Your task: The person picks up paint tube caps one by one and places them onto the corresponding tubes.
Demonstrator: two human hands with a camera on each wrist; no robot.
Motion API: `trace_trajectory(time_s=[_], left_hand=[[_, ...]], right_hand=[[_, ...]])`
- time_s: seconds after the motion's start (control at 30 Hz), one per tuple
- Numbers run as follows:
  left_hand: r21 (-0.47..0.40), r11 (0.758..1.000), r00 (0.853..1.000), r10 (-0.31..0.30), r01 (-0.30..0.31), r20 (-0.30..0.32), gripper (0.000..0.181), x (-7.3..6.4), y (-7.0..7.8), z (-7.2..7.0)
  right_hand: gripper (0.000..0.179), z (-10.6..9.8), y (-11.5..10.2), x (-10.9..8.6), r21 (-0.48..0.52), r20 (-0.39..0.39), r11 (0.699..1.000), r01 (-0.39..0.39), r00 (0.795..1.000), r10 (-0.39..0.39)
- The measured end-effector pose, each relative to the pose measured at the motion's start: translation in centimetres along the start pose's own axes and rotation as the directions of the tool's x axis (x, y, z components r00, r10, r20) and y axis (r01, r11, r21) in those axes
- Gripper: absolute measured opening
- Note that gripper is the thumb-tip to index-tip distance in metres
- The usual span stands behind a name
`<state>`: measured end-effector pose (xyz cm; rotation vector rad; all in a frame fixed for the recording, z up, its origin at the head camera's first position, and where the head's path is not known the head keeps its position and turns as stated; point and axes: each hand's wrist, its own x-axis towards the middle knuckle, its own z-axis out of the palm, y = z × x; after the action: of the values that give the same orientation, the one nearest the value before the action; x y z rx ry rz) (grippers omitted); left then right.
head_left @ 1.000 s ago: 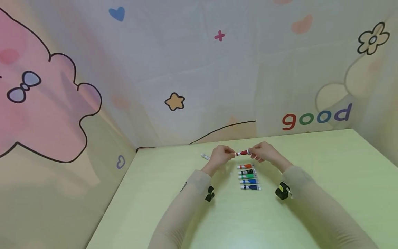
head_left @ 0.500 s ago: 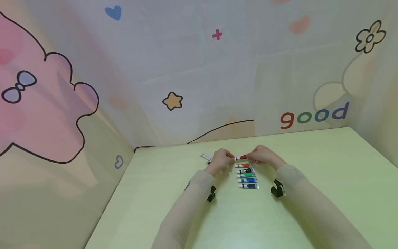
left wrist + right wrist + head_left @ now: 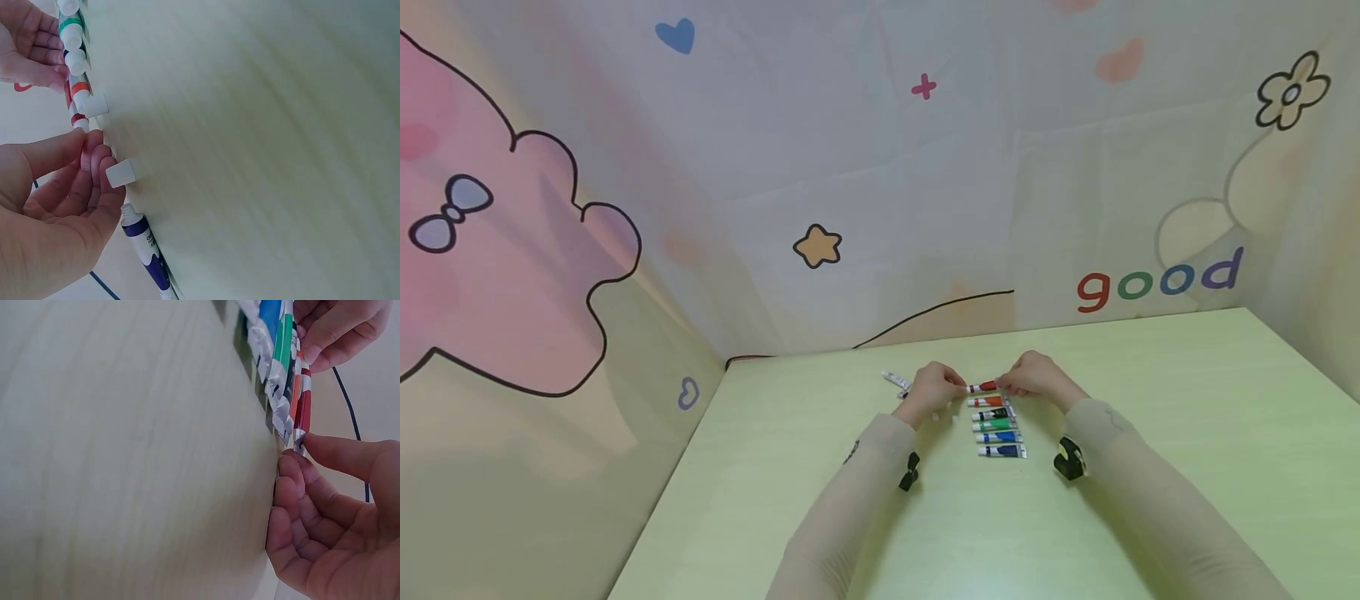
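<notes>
A red paint tube (image 3: 982,387) lies crosswise at the far end of a row of tubes, close over the table. My left hand (image 3: 931,393) pinches its white cap end between thumb and forefinger. At the crimped tail, my right hand (image 3: 1036,377) pinches the silver foil; the red tube (image 3: 303,411) spans the two hands in the right wrist view. Nearest to it in the row is an orange tube (image 3: 987,402), then a black one (image 3: 992,413), a green one (image 3: 996,425), a blue one (image 3: 999,437) and a dark blue one (image 3: 1002,451), caps all pointing left.
Two loose white caps (image 3: 120,173) lie on the table by the left hand. A purple-labelled tube (image 3: 150,253) with a bare threaded neck lies beyond that hand. A white tube (image 3: 895,379) is at the back left. A printed cloth (image 3: 880,167) hangs behind the table (image 3: 760,467).
Both hands have come down and toward the person with the red tube, bringing it beside the orange one. The last half second shows only a slight further lowering.
</notes>
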<state>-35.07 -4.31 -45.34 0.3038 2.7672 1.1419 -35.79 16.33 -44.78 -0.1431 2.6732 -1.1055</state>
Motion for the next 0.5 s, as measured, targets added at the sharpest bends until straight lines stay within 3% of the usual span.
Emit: trace_trajectory(time_s=[0.5], left_hand=[[0.029, 1.000, 1.000, -0.001, 0.000, 0.012, 0.011, 0.32, 0.09, 0.32]], right_hand=[[0.029, -0.11, 0.22, 0.27, -0.065, -0.017, 0.998, 0.006, 1.000, -0.007]])
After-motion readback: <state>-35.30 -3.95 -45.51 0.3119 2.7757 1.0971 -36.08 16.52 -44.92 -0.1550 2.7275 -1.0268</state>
